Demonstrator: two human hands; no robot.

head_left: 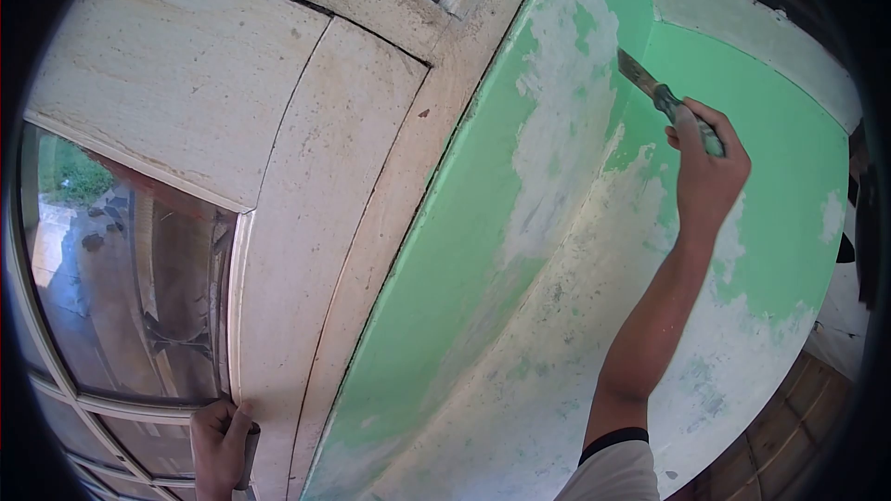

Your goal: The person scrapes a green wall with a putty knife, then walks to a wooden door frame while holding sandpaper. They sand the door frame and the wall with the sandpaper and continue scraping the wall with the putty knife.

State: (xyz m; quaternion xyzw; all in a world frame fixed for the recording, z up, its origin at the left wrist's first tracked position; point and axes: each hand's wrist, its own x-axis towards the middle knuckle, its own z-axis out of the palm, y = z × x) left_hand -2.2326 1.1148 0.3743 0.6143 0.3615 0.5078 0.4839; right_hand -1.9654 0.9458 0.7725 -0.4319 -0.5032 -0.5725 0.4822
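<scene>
My right hand (705, 153) is raised at the upper right, its fingers wrapped round the dark green handle of a scraper (650, 85). The blade points up and left, its tip at the green painted wall (752, 102) near the inner corner. Left of the tip, a pale patch (566, 102) shows where the green paint is absent. Low on the left, my left hand (221, 441) is closed beside the edge of the white wooden door (306, 315). A dark flat object shows along its palm side; what it is cannot be made out.
Glass panes (130, 269) in a white frame fill the left side, with reflections in them. A white door frame (408, 195) runs diagonally up the middle. The lower wall (575, 362) is pale and blotchy. Brown tiles or boards (780, 427) show at the lower right.
</scene>
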